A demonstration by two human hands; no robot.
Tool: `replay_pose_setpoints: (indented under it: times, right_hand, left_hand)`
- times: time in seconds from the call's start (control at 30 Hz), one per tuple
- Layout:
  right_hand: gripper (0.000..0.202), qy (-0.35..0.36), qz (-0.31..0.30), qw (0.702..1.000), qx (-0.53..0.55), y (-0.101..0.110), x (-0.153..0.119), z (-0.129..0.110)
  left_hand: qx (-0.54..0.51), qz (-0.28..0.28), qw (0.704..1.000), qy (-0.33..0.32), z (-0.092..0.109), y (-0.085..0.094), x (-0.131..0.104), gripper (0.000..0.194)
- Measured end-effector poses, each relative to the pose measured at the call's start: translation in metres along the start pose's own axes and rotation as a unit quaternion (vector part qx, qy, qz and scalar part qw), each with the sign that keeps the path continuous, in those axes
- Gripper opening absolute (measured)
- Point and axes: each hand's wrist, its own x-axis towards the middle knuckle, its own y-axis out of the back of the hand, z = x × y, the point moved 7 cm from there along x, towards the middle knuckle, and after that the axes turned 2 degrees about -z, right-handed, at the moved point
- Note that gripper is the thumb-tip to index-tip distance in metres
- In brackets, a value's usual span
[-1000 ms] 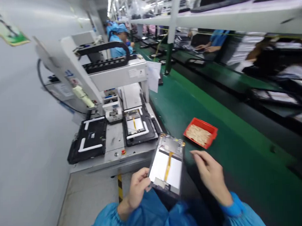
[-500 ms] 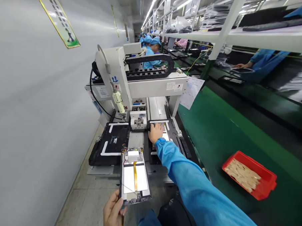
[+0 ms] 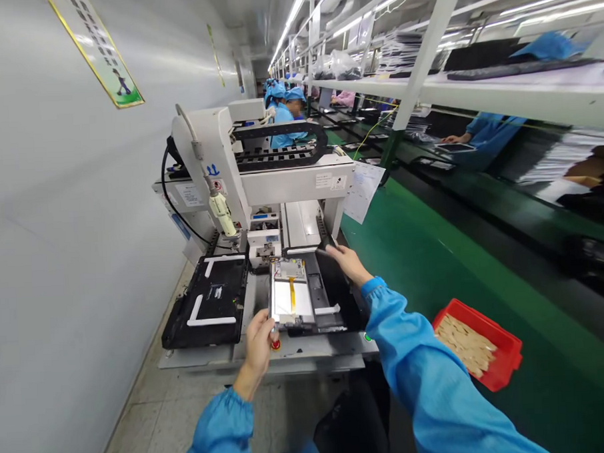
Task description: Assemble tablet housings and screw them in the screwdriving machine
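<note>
My left hand [image 3: 259, 338] grips the lower left corner of an opened tablet [image 3: 291, 294], whose white inside and orange ribbon strip face up. The tablet is over the left part of the right black fixture [image 3: 328, 310]. My right hand [image 3: 348, 261] is closed on the top end of a second, dark tablet [image 3: 337, 282], which stands tilted over that fixture's right side. To the left lies another black fixture [image 3: 215, 290] with white corner strips. Behind both is a white machine [image 3: 290, 185] with a pale green screwdriver unit [image 3: 223, 213].
A red tray [image 3: 508, 361] of small tan pieces sits on the green bench [image 3: 408, 248] at the right. A grey wall [image 3: 56, 230] runs along the left. People in blue work farther back, under a white shelf [image 3: 501, 94].
My left hand has brought the opened tablet up and right, over the right fixture. My right hand has moved right and now holds a dark tablet lifted on edge. The view has shifted slightly.
</note>
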Motion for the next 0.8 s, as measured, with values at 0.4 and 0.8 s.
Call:
replay_pose_setpoints:
  times: [0.4, 0.8]
  right_hand:
    - [0.070, -0.002, 0.125, 0.963, 0.239, 0.188, -0.096, 0.013]
    - [0.057, -0.179, 0.276, 0.926, 0.184, 0.290, -0.318, 0.047]
  left_hand:
    - [0.306, -0.089, 0.947, -0.033, -0.011, -0.056, 0.059, 0.019]
    - [0.664, -0.222, 0.662, -0.269, -0.014, -0.114, -0.035, 0.046]
